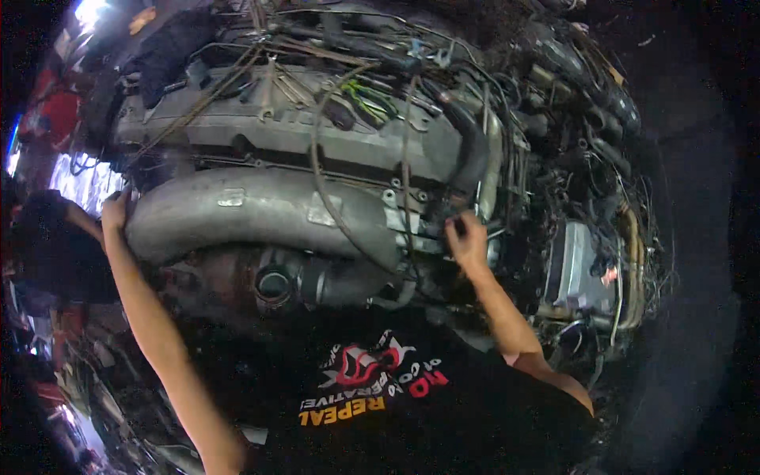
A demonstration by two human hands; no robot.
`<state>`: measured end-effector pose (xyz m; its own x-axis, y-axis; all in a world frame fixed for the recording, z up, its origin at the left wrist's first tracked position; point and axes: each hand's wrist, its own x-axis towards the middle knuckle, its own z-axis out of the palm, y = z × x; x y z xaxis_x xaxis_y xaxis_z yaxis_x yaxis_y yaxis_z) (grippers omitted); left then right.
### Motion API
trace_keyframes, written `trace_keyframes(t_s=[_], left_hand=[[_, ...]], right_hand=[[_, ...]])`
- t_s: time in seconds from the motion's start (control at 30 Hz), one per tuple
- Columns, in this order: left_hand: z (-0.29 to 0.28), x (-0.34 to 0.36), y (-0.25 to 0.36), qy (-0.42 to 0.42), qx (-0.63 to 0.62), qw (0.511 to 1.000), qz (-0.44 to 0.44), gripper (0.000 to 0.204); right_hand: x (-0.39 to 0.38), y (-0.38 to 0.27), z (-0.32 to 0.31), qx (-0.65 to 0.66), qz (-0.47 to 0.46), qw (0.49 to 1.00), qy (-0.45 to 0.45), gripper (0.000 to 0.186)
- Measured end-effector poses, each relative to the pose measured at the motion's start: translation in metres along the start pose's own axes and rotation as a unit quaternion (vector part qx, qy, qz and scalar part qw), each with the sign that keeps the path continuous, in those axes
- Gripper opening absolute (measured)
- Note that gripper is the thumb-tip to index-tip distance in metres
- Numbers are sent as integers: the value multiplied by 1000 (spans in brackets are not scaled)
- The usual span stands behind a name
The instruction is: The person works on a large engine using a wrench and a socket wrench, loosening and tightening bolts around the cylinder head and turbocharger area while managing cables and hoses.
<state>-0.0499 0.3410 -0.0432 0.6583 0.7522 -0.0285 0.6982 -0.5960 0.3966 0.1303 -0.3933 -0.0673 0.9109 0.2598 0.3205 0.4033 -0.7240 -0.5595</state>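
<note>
Both hands at the ends of the big grey pipe

Nearest us, below the pipe on the engine's near side, a round open port faces up toward us; we would keep loose bits away from it.

Just beyond, the curved grey pipe lies along the near edge of the grey engine cover. Our left hand is at the pipe's left end; its fingers are partly hidden, so we cannot tell how firm that grip is. Our right hand is past the pipe's right end, near the pale metal bracket. Its fingers are bent with thumb and fingertip close, a narrow grip, but we cannot tell whether anything small sits in it.

The work looks like handling the pipe's ends. We judge it best to steady the left end, keep both ends level and feel for the seat rather than force it. A thin cable drapes over the pipe, so we should mind it catching.

Farther off, a wrench and a green-and-black item lie toward the cover's far edge.
</note>
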Motion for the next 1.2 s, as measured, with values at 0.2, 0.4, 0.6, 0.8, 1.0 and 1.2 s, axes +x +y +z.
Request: trace_keyframes(t_s=[0.2,0.4,0.6,0.8,1.0,1.2], left_hand=[[-14,-32,37,29,203,979,14,53],[20,-147,165,354,-95,918,153,33],[151,-325,331,311,-221,895,233,5],[256,-468,419,-80,-529,845,-16,27],[288,-487,443,-90,-660,735,-127,36],[293,-474,468,-156,-776,516,-328,39]], right_hand=[[0,24,-41,-8,-34,999,30,12],[-20,41,-58,-41,-160,985,-40,15],[-12,57,-67,-15,-211,964,-159,21],[-13,58,-59,10,-282,939,-199,25],[-13,55,-53,51,-296,933,-197,28],[-8,59,-77,-44,-299,922,-242,33]])
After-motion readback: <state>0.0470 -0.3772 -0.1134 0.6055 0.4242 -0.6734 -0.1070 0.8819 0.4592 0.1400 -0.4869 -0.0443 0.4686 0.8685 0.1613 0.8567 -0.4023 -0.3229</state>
